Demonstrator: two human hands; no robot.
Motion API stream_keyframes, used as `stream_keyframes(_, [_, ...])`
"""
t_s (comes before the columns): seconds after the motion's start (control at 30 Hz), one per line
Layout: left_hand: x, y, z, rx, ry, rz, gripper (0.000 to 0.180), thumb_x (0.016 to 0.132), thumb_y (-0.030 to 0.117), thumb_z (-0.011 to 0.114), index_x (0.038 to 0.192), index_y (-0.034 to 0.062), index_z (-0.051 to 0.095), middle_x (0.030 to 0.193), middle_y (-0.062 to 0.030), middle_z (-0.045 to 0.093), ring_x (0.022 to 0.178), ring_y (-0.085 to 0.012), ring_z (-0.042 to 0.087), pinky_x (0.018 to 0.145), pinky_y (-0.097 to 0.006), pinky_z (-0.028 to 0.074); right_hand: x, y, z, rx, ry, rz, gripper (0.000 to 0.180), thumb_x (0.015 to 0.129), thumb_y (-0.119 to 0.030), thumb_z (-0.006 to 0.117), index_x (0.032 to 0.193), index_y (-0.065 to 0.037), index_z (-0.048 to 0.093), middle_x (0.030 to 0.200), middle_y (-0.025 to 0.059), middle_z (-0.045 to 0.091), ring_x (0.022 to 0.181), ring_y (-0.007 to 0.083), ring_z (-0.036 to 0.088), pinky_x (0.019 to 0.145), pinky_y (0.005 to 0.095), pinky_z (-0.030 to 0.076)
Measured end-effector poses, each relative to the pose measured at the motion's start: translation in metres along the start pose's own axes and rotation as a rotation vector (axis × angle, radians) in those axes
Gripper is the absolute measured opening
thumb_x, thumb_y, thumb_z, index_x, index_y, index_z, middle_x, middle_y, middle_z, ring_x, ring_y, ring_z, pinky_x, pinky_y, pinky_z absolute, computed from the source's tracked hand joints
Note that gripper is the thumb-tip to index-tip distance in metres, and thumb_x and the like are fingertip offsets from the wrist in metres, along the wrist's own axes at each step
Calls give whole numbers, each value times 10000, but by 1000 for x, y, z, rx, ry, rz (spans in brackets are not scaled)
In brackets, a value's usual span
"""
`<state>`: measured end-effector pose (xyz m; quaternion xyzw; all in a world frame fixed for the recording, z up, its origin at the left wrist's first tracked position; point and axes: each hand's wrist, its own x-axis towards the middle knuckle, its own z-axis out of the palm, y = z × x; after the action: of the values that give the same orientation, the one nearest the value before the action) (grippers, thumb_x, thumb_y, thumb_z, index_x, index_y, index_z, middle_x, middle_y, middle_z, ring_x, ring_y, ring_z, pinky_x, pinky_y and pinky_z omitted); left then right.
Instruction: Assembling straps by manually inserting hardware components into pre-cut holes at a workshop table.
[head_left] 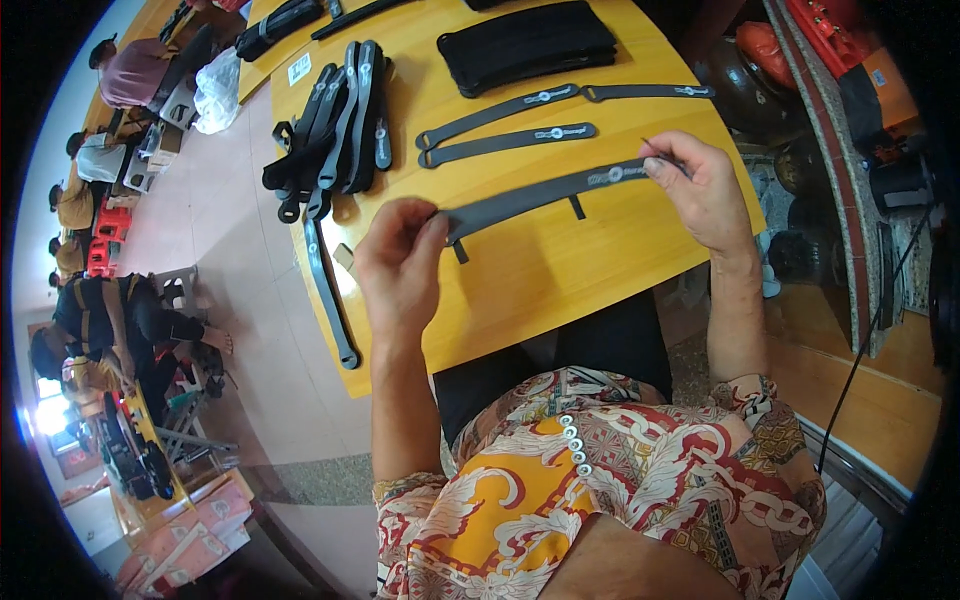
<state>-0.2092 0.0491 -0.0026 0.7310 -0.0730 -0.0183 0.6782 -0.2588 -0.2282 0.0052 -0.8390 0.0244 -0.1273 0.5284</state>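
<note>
A long dark grey strap (535,197) with white print near one end is stretched between my two hands above the yellow table. My left hand (398,265) pinches its left end between thumb and fingers. The other end is pinched by my right hand (703,195), beside the print. Just below the strap, two short black pieces (577,207) show; whether they are joined to it I cannot tell. Beyond it lie a flat strap (510,145) and another one (500,113) with a loop end, which meets a third strap (650,92) at the right.
At the left of the table (500,320) is a heap of similar straps (345,130), with one strap (327,290) reaching toward the near corner. A thick black stack (530,45) lies at the back. Near my left hand sits a small tan block (345,258). Several people work farther left.
</note>
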Motion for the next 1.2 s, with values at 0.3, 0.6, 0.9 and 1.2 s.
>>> stream_keyframes(0.3, [-20,-17,-17,81,81,-251,83,806,-17,583,884,-27,611,692,-28,580,529,-79,482,470,-201,355,10,16,33,-113,-118,97,123,801,-61,586,840,50,622,696,121,625,629,151,575,569,274,443])
stream_keyframes(0.6, [-14,-28,-10,495,150,-151,93,759,12,638,834,-41,632,724,-105,630,616,-126,581,597,-254,469,17,29,37,-155,-152,154,134,785,-57,595,854,54,625,705,152,634,625,167,595,570,280,451])
stream_keyframes(0.9, [-12,-28,-6,608,158,-73,71,747,2,641,803,-36,621,679,-112,603,571,-149,579,546,-259,460,15,27,38,-101,-122,231,132,776,-34,608,864,64,615,731,111,641,656,117,590,580,243,463])
stream_keyframes(1.2, [-9,-31,-2,566,161,-138,62,756,0,639,800,-37,616,674,-98,598,585,-128,565,554,-245,453,14,26,39,-98,-56,240,105,760,-17,610,838,53,612,709,86,632,626,101,580,551,229,461])
